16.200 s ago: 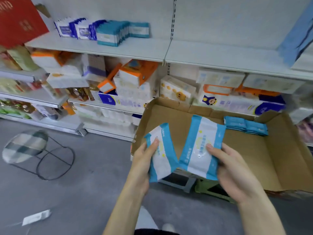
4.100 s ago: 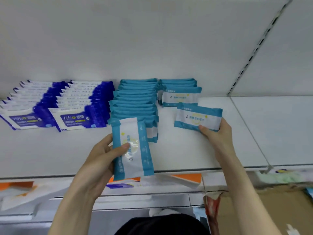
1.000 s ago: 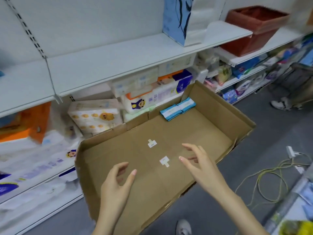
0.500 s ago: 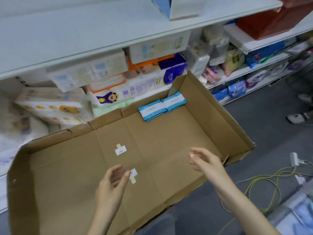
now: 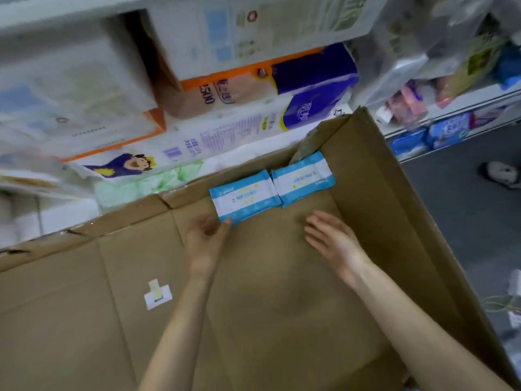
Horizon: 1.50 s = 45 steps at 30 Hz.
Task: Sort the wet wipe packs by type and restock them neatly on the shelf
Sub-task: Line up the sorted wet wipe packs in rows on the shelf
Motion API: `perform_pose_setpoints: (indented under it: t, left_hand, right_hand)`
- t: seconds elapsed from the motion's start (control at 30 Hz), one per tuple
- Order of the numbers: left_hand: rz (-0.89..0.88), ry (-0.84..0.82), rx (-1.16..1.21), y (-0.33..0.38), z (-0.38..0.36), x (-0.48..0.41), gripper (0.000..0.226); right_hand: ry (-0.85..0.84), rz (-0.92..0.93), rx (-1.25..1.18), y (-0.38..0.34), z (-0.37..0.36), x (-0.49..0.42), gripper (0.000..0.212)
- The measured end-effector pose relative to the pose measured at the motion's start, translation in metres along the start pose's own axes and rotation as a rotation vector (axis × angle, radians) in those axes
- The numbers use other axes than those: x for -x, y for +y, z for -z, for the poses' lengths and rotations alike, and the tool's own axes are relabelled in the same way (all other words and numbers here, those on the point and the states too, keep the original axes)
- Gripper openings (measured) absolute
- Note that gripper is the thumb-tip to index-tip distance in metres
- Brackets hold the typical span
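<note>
Head view: left wet wipe pack [image 5: 245, 197] and right wet wipe pack [image 5: 303, 179] lie touching at upper centre, in the far corner of the cardboard box [image 5: 394, 198]; left hand [image 5: 207, 239], fingers relaxed, touches the left one's near corner; right hand [image 5: 332, 238] hovers spread, holding nothing.

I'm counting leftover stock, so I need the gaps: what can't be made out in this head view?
Print on the left pack and right pack: head view, too small and blurred to read.
Single packs or stacks: head view looks down, so each top face hides anything beneath.
Whether the left hand touches the left pack's corner: head view, motion blur.
The cardboard box, near side: head view, cut off by the bottom edge.
</note>
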<state>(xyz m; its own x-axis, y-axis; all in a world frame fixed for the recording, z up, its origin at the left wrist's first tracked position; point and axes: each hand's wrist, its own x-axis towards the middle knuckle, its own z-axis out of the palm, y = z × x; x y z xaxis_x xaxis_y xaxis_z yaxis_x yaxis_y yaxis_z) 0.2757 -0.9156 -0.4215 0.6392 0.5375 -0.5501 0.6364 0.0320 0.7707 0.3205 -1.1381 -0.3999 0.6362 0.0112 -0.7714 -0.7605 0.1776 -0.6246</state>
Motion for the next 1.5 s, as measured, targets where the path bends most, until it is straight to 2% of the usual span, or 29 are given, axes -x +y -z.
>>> perform_pose_setpoints:
  t: [0.1,0.17,0.23,0.4,0.53,0.63,0.73,0.83,0.97,1.07,1.23,1.4,1.5]
  left_hand:
    - [0.028,-0.033,0.042,0.001,-0.01,-0.02,0.013]
    - [0.093,-0.073,0.122,0.001,-0.014,-0.027,0.025]
    - [0.167,-0.066,0.218,0.001,-0.015,-0.033,0.031]
    - [0.183,0.001,0.231,0.008,-0.021,-0.041,0.025]
    - [0.198,-0.056,0.266,0.023,-0.032,-0.039,0.014]
    - [0.189,-0.106,0.286,0.03,-0.043,-0.036,0.018]
    - [0.163,-0.151,0.258,0.031,-0.046,-0.025,0.016]
    - [0.139,-0.184,0.258,0.027,-0.031,-0.008,0.019]
    - [0.153,-0.233,0.271,0.012,0.008,0.026,0.019]
    - [0.163,-0.23,0.261,0.001,0.04,0.059,0.015]
    - [0.15,-0.28,0.354,-0.005,0.09,0.125,0.022]
    - [0.084,-0.394,0.516,0.0,0.139,0.208,0.032]
    - [0.039,-0.406,0.539,-0.005,0.168,0.259,0.024]
  right_hand:
    - [0.013,-0.08,-0.185,-0.006,-0.012,-0.036,0.027]
    - [0.016,-0.102,-0.246,-0.011,-0.019,-0.048,0.019]
    - [0.044,-0.118,-0.277,-0.015,-0.024,-0.054,0.021]
    - [0.135,-0.162,-0.253,-0.024,-0.041,-0.066,0.024]
    - [0.21,-0.116,-0.16,-0.029,-0.056,-0.071,0.026]
    - [0.155,-0.126,-0.258,-0.024,-0.056,-0.063,0.037]
    - [0.108,-0.107,-0.272,-0.014,-0.045,-0.04,0.034]
    - [0.055,-0.037,-0.143,-0.005,-0.03,-0.007,0.024]
    - [0.056,0.063,0.087,0.009,-0.01,0.038,0.024]
    - [0.037,0.094,0.135,0.024,0.001,0.072,0.026]
    - [-0.129,0.072,0.024,0.045,0.008,0.138,0.028]
    - [-0.372,0.12,-0.016,0.063,0.002,0.218,0.058]
    - [-0.399,0.14,0.065,0.075,-0.005,0.268,0.046]
